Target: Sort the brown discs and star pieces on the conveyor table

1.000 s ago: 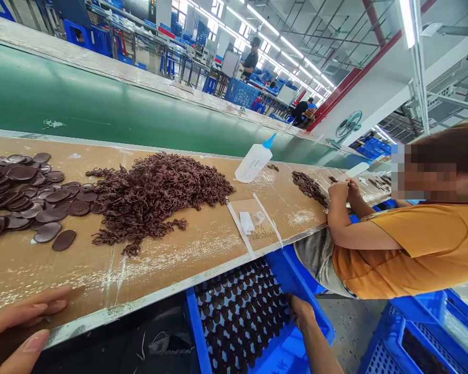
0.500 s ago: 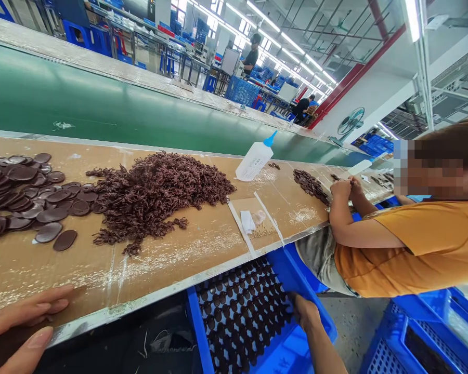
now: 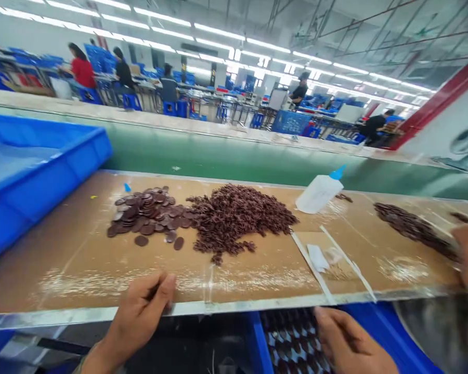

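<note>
Below bench edge: crate (image 3: 257,337) of discs under curled right hand (image 3: 351,343); left hand (image 3: 140,311) fingers bent on bench (image 3: 81,259), holding nothing. View swung left since earlier; blue bin (image 3: 31,171) now visible.

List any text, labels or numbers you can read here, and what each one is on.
None can be read.
White squeeze bottle: no label shows.
Blue bin on the bench: plain walls, no markings seen.
Paper scrap on the cardboard: blank or too blurred to tell.
Far workstations and crates: any signs are too small and blurred.
</note>
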The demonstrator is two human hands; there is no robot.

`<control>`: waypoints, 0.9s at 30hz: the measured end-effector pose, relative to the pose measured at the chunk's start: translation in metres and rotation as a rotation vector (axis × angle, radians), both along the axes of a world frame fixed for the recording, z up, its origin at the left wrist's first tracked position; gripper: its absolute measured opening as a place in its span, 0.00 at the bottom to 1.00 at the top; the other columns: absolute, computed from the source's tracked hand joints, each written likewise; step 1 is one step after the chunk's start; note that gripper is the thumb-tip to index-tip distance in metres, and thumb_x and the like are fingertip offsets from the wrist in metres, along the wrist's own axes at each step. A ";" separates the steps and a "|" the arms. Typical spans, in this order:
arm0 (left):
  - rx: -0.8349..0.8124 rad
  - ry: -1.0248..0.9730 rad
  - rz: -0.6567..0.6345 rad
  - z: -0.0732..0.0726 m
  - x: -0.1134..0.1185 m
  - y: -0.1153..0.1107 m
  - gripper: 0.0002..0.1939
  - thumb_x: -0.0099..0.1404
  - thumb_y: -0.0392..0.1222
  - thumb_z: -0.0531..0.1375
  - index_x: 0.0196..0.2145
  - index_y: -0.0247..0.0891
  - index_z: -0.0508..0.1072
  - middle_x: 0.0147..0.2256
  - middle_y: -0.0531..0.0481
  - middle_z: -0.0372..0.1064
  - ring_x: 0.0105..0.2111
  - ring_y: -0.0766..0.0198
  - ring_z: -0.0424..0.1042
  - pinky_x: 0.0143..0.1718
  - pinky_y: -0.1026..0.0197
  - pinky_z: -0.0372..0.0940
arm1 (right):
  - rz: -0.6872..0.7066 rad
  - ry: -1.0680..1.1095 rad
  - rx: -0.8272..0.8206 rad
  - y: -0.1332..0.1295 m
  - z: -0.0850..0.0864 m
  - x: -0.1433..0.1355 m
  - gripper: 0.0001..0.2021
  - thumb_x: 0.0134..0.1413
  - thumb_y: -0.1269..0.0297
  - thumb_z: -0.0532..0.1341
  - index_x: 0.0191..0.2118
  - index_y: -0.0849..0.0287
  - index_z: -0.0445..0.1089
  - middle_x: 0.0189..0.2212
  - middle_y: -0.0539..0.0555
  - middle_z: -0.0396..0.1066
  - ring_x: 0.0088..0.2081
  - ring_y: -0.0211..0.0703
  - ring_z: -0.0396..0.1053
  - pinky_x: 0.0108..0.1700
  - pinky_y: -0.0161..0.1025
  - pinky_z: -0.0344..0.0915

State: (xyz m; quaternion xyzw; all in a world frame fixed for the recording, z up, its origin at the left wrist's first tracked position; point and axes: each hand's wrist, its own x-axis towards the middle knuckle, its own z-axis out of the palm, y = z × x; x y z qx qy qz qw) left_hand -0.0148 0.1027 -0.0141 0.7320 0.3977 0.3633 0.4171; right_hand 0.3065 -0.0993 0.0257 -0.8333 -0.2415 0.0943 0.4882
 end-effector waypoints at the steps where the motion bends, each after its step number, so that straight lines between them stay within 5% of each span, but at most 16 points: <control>1: -0.002 0.012 0.013 0.004 -0.003 0.003 0.26 0.76 0.57 0.49 0.25 0.41 0.68 0.21 0.56 0.65 0.22 0.66 0.66 0.26 0.64 0.60 | 0.121 -0.047 -0.052 0.022 0.001 -0.014 0.22 0.47 0.40 0.68 0.34 0.56 0.77 0.28 0.53 0.76 0.32 0.48 0.73 0.34 0.37 0.70; 4: 0.114 0.181 0.194 0.012 -0.025 0.016 0.19 0.74 0.56 0.52 0.35 0.42 0.73 0.26 0.55 0.70 0.27 0.62 0.70 0.32 0.61 0.62 | 0.375 -0.228 -0.091 0.086 0.001 -0.039 0.24 0.57 0.43 0.58 0.45 0.59 0.77 0.40 0.60 0.77 0.40 0.54 0.75 0.46 0.44 0.71; 7: 0.222 0.311 0.325 0.018 -0.051 0.031 0.14 0.73 0.53 0.54 0.41 0.43 0.72 0.31 0.53 0.72 0.32 0.57 0.72 0.37 0.57 0.63 | 0.355 -0.475 -0.223 0.135 0.002 -0.042 0.29 0.60 0.45 0.49 0.54 0.60 0.73 0.47 0.64 0.70 0.40 0.56 0.72 0.46 0.52 0.68; 10: 0.247 0.358 0.294 0.027 -0.065 0.037 0.11 0.73 0.49 0.53 0.41 0.42 0.72 0.35 0.52 0.73 0.35 0.57 0.72 0.39 0.57 0.65 | 0.369 -0.510 -0.461 0.159 0.002 -0.035 0.31 0.61 0.44 0.43 0.53 0.55 0.73 0.51 0.62 0.67 0.43 0.59 0.72 0.45 0.54 0.66; 13: 0.265 0.393 0.225 0.036 -0.053 0.038 0.10 0.74 0.45 0.53 0.39 0.43 0.73 0.37 0.52 0.74 0.36 0.60 0.74 0.40 0.59 0.67 | 0.412 -0.473 -0.530 0.160 0.000 -0.028 0.33 0.60 0.44 0.39 0.52 0.56 0.73 0.50 0.62 0.71 0.46 0.62 0.72 0.46 0.54 0.65; 19: 0.297 0.533 0.155 0.052 0.014 0.048 0.16 0.74 0.45 0.54 0.56 0.45 0.72 0.50 0.45 0.72 0.44 0.52 0.77 0.45 0.53 0.71 | 0.276 -0.312 -0.262 0.137 -0.011 -0.020 0.31 0.54 0.41 0.49 0.46 0.59 0.77 0.50 0.66 0.77 0.53 0.65 0.71 0.54 0.52 0.66; 23: 0.270 0.661 0.143 0.054 0.038 0.055 0.13 0.73 0.45 0.56 0.49 0.38 0.75 0.50 0.39 0.70 0.44 0.45 0.78 0.43 0.47 0.72 | 0.207 -0.303 -0.098 0.135 -0.022 -0.012 0.26 0.55 0.41 0.52 0.40 0.56 0.79 0.45 0.63 0.80 0.51 0.63 0.73 0.54 0.50 0.69; 27: 0.223 0.706 0.111 0.050 0.039 0.055 0.10 0.73 0.39 0.56 0.47 0.35 0.75 0.52 0.39 0.70 0.47 0.48 0.76 0.49 0.44 0.71 | 0.226 -0.288 -0.121 0.129 -0.025 -0.005 0.23 0.56 0.42 0.55 0.39 0.53 0.79 0.45 0.63 0.80 0.52 0.66 0.73 0.55 0.54 0.70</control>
